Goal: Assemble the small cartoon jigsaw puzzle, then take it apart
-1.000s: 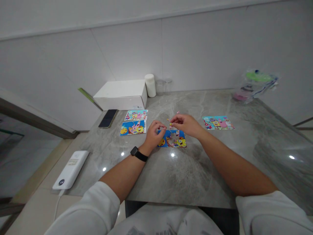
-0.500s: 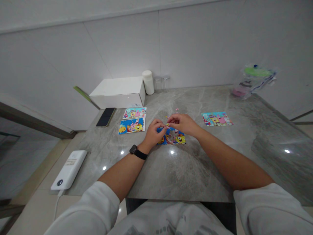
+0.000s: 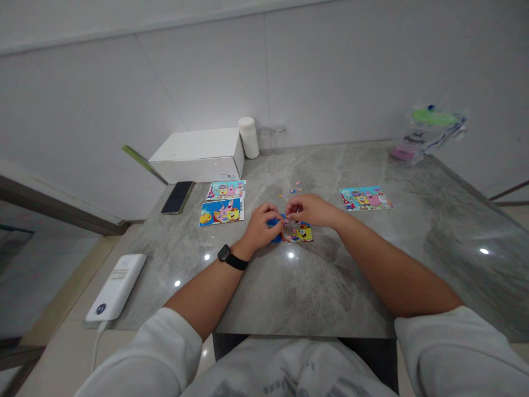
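My left hand, with a black watch on its wrist, is closed in a pinch over the left part of a blue cartoon packet. Close beside it, my right hand is pinched too, above the packet's upper edge. Whatever lies between the fingertips of either hand is too small to name. Small colourful pieces lie on the packet, partly hidden by the fingers. Just beyond the hands, several more small pieces are on the grey table.
Two cartoon cards and a phone lie to the left, before a white box, a white bottle and clear jars. Rightward are another card and a plastic bag. A power bank sits at the left edge.
My right hand has shifted slightly right and away from my left fingertips. More small pieces now show on the table beyond the hands.
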The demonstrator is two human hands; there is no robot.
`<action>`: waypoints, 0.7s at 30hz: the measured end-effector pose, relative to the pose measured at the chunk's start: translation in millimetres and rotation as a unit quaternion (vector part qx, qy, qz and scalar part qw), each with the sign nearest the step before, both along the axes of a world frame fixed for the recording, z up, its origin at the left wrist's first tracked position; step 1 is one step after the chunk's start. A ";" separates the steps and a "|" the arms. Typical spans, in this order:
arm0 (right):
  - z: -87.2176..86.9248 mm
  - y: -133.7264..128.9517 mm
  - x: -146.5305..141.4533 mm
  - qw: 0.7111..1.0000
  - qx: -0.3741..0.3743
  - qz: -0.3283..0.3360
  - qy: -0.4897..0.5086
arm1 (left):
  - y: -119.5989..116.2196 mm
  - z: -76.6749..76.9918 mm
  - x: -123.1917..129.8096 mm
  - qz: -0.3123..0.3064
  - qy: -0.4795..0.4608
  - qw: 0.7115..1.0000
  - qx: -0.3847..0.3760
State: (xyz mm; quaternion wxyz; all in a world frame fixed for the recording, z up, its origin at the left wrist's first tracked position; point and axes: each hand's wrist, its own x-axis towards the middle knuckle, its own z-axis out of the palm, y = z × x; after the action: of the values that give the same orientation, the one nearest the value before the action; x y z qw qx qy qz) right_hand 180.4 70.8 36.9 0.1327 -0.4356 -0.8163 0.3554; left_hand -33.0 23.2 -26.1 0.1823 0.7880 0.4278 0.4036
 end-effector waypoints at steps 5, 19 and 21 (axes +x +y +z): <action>-3.0 2.4 5.4 0.999 -0.010 0.036 -0.026 | -4.2 3.3 0.9 -0.022 0.049 0.999 0.002; -10.3 -3.4 -2.0 0.994 -0.029 0.052 -0.095 | -6.4 8.6 -1.3 0.094 0.082 0.992 -0.001; -12.7 -4.3 -4.8 0.992 -0.026 0.056 -0.106 | -6.9 10.5 -2.3 0.099 0.090 0.991 -0.001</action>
State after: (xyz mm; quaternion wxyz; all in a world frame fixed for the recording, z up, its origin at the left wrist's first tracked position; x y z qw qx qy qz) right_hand 175.6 66.4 24.2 0.0134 -0.4279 -0.8392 0.3353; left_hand -35.3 16.3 -15.7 0.1028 0.7746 0.5186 0.3471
